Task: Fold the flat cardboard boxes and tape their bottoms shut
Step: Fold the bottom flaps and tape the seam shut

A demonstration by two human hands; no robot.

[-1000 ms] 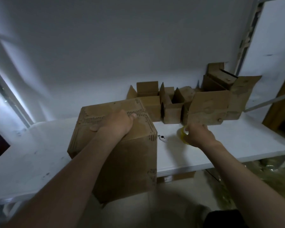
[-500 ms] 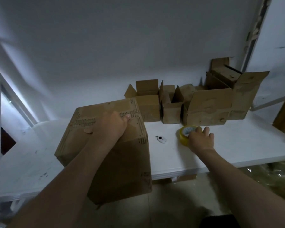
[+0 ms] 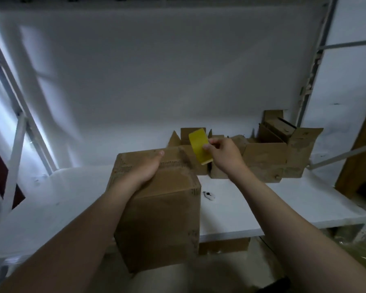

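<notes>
Left hand (image 3: 144, 172): your fingers lie straight and press down the top flaps of the box (image 3: 163, 218)
Right hand (image 3: 224, 154): you pinch the tape roll (image 3: 199, 145), raised just beyond your left fingertips
Advice: stick the tape end beside your left fingers, then pull it straight along the seam

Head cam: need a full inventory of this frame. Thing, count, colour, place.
big box: 1, brown, at near table edge, overhanging toward the person
open boxes: several, exact count unclear, brown, row along back wall
tape roll: 1, yellow, held up in front of that row
small white object: 1, white with dark mark, on table right of big box
table: 1, white
cardboard piece: 1, brown, below table edge
board: 1, brown, leaning far right
left hand: flat on big box top
right hand: pinching tape roll
</notes>
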